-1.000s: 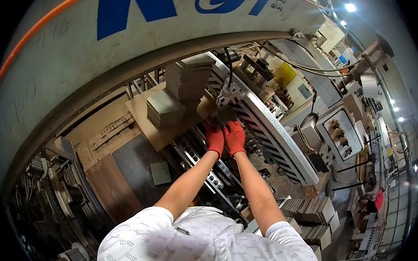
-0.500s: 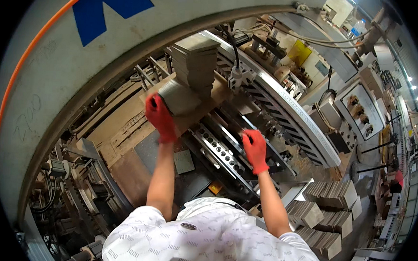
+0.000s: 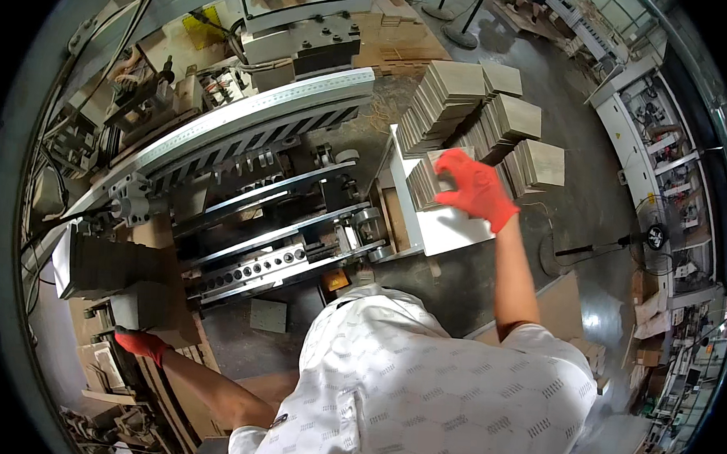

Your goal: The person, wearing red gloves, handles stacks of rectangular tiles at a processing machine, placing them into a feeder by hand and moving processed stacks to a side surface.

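Both hands wear red gloves. My right hand [image 3: 479, 190] is over the near end of a row of thin square boards [image 3: 426, 181], its thumb and fingers curved apart with nothing seen between them. These boards stand on a white surface [image 3: 453, 234]. At the far left, my left hand [image 3: 139, 343] is against the near edge of a low stack of boards [image 3: 141, 304]. Its fingers are too dark and small to make out. A taller board stack [image 3: 111, 267] stands just beyond.
A machine with metal rails [image 3: 273, 222] and a long graduated beam [image 3: 247, 102] runs across the middle. More board stacks [image 3: 517, 120] stand at the right. A single square board [image 3: 268, 315] lies near my body. A pedestal fan [image 3: 655, 236] is farther right.
My view has turned to the right. My right hand has moved from above the machine rails to the boards on the right, while my left hand stays beside the low stack.
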`<control>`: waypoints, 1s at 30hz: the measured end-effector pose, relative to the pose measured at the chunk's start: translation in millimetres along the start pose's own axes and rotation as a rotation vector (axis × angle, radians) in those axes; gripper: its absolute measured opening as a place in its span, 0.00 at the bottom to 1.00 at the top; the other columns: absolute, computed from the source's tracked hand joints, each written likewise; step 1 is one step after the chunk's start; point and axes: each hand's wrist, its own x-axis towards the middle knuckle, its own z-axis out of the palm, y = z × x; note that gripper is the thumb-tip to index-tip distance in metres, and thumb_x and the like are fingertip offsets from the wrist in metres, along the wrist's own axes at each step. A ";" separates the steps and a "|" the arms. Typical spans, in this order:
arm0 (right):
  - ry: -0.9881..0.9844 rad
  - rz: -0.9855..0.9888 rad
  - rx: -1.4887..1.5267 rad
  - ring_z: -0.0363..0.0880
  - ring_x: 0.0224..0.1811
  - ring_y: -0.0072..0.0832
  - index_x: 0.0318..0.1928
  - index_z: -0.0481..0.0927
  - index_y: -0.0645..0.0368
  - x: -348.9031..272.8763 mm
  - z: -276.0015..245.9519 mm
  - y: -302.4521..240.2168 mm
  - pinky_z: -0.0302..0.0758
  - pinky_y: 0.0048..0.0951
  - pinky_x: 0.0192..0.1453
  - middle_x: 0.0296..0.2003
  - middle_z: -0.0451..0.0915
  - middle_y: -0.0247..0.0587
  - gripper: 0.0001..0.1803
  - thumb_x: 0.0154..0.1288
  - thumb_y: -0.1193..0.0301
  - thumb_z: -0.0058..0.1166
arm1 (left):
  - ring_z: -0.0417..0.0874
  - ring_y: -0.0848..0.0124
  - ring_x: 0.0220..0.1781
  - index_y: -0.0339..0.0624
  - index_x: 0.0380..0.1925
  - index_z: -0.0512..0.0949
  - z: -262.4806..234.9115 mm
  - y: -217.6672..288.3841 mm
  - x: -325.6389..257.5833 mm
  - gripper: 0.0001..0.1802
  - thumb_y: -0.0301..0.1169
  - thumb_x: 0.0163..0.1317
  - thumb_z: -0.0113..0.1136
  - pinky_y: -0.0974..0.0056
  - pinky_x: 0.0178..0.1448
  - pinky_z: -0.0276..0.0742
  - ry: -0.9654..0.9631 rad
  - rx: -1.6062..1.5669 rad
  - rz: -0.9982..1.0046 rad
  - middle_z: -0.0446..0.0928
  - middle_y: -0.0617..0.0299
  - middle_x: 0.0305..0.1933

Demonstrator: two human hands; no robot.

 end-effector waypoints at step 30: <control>-0.183 -0.488 0.098 0.84 0.52 0.53 0.51 0.81 0.54 265.8 343.5 -313.4 0.82 0.51 0.55 0.58 0.77 0.54 0.24 0.61 0.54 0.69 | 0.80 0.70 0.48 0.36 0.53 0.79 27.1 324.8 -211.6 0.14 0.26 0.69 0.62 0.64 0.57 0.77 0.175 -0.495 -0.455 0.81 0.57 0.46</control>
